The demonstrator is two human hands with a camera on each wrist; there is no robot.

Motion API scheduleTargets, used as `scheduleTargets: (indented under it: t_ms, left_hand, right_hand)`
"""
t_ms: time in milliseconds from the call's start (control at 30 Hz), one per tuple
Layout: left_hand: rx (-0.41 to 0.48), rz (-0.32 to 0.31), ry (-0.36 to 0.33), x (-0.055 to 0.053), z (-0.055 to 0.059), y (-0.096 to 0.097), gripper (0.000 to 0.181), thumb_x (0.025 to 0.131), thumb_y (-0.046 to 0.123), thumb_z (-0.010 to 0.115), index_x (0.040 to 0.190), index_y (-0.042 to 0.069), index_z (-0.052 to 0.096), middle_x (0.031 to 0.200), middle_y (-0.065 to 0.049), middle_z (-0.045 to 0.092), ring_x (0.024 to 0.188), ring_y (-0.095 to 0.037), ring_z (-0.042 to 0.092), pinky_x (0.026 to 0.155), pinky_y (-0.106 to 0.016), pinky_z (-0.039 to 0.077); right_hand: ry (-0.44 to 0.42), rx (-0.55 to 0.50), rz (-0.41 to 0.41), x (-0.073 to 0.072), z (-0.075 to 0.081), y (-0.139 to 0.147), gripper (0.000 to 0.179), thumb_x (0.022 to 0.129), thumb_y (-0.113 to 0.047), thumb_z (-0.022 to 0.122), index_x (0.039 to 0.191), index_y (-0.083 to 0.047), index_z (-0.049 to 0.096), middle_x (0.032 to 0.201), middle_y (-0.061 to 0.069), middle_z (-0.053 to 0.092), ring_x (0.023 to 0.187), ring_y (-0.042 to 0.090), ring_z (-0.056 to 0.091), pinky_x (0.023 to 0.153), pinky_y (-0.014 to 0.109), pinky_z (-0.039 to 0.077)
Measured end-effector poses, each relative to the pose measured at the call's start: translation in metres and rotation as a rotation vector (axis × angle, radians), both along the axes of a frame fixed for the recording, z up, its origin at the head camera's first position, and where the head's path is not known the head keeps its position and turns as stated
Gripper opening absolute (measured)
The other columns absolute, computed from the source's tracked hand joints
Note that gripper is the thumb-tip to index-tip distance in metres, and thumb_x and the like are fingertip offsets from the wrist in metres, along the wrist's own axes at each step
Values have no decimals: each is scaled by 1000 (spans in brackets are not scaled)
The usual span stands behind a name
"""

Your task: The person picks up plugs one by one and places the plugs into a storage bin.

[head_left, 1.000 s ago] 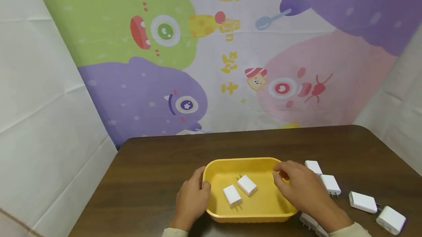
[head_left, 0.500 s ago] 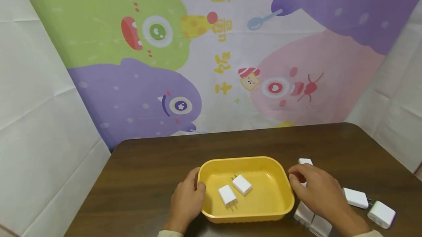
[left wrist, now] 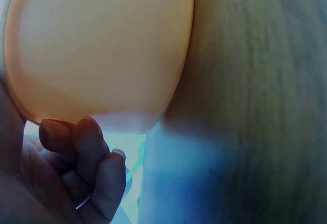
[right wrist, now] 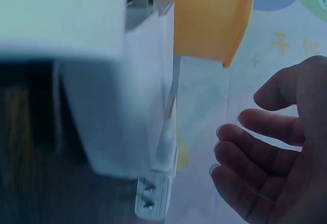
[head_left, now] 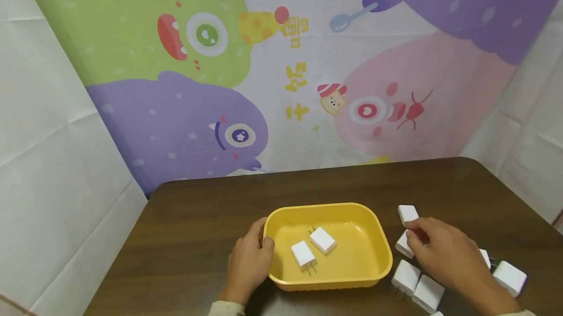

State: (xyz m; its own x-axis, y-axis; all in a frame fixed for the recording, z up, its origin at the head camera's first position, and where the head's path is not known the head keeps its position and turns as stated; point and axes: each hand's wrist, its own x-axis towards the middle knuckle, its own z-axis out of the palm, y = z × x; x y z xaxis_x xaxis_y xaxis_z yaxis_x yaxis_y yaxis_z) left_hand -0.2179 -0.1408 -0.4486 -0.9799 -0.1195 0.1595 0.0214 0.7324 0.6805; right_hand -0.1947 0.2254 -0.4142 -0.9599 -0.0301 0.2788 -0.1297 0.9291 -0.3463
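While the left hand (head_left: 249,263) grips the yellow tray (head_left: 326,284) by its left rim, fingers curled, right hand (head_left: 445,250) hovers, fingers loosely bent, holding nothing, near loose white chargers (head_left: 406,277); two plugs (head_left: 303,254) inside tray; tabletop (head_left: 211,213) stretches beyond its far edge

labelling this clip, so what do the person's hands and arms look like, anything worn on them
The left hand and right hand are both ungloved. Just the edges of a pale cream cloth left sleeve and a matching right sleeve show; no markings are visible on them.
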Motion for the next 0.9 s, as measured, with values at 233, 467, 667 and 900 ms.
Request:
scheduleTargets:
  t_ms: [233, 467, 667, 900]
  left_hand:
    - [5, 3, -15, -1, 0, -2, 47, 94, 22, 54, 140, 16, 58, 83, 7, 66, 71, -14, 57, 71, -45, 47]
    - [4, 10, -30, -1, -1, -3, 47, 94, 24, 54, 140, 17, 58, 84, 7, 66, 71, -13, 57, 72, -45, 47]
    - [7, 3, -18, 0, 0, -1, 47, 94, 21, 54, 140, 16, 58, 72, 8, 57, 64, -14, 52, 66, -40, 43]
    - [4, -2, -15, 1, 1, 0, 46, 94, 20, 54, 140, 16, 58, 74, 7, 58, 66, -14, 53, 66, -40, 44]
  right_hand:
    - [-47, 30, -26, 2, 0, 17, 20, 90, -24, 66, 105, -11, 72, 91, -1, 67, 78, 21, 62, 63, 52, 50]
    - [-85, 46, -52, 3, -6, 44, 24, 90, -25, 67, 107, -9, 72, 89, -2, 66, 76, 19, 59, 58, 49, 47]
    - [-175, 63, -71, 6, -12, 69, 25, 93, -26, 63, 108, -8, 71, 94, 1, 68, 78, 21, 61, 56, 45, 46]
    - [-217, 89, -121, 7, -20, 91, 29, 92, -28, 65, 106, -3, 70, 95, 10, 69, 83, 32, 65, 65, 57, 47]
